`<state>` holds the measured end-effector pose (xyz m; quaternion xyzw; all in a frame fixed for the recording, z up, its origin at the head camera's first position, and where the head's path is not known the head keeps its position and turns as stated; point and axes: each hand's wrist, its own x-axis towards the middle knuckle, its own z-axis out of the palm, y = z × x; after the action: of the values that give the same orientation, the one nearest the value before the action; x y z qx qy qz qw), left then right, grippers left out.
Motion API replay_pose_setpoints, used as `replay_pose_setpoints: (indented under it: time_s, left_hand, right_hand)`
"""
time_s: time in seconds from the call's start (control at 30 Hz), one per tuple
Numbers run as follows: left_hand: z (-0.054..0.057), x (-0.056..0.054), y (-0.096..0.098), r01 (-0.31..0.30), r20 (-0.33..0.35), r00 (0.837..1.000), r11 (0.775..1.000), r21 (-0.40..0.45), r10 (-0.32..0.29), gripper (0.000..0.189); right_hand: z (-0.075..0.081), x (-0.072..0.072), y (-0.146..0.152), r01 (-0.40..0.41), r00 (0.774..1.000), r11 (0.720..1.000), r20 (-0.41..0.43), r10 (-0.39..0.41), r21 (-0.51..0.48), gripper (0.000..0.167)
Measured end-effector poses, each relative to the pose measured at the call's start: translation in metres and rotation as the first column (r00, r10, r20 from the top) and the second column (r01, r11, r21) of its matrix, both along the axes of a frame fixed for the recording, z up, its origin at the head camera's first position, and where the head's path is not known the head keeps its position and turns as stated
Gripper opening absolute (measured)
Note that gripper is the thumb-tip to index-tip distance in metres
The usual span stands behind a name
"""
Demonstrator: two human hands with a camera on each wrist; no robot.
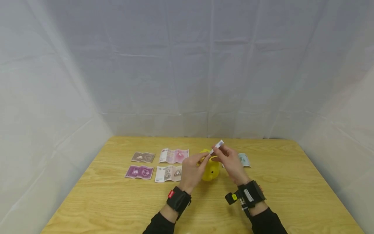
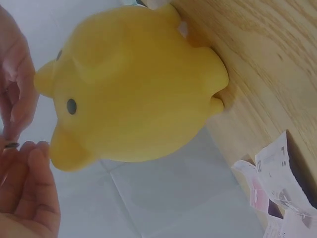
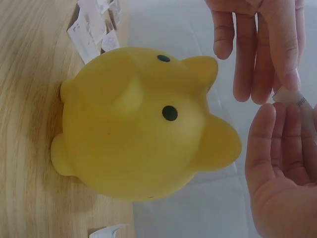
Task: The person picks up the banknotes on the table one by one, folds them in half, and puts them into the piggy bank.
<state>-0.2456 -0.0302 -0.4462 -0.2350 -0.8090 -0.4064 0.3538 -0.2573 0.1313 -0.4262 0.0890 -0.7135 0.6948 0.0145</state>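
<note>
We see a person's left hand [image 1: 192, 169] and right hand [image 1: 232, 164] meeting over a yellow pig figure [image 1: 211, 171], a narrow, pale printed note [image 1: 219, 143] held between them. The left hand's fingers pinch its lower end, while the right hand's thumb and fingers grasp it a little higher, so that the strip slants upward to the right. From the right wrist we make out dark printed characters on it, and we find it above the pig's ears, apart from them. The pig stands upright on its stubby feet on the wooden table [image 1: 96, 201], its two dark eyes facing our side. To its left we count four creased notes in two rows: a grey-brown note [image 1: 143, 157] and a pink note [image 1: 174, 156] behind, a purple note [image 1: 139, 172] and a pale note with grey and pinkish print [image 1: 168, 173] in front, the last partly covered by the left hand. On the other side we spot a blue-green note [image 1: 244, 160], partly hidden behind the right hand. Each wrist wears a black strap, and we see dark sleeves below. Pale sheeting [image 1: 187, 71] hangs behind the table and along both sides.
</note>
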Motion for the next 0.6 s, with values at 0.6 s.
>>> replay_pose_setpoints:
  time_s: [0.6]
  left_hand:
    - [-0.0089, -0.0095, -0.0083, 0.06, 0.413, 0.911, 0.993, -0.1, -0.013, 0.066]
  right_hand:
    - [-0.0084, -0.0096, -0.0003, 0.133, 0.985, 0.948, -0.148, -0.092, 0.291, 0.024]
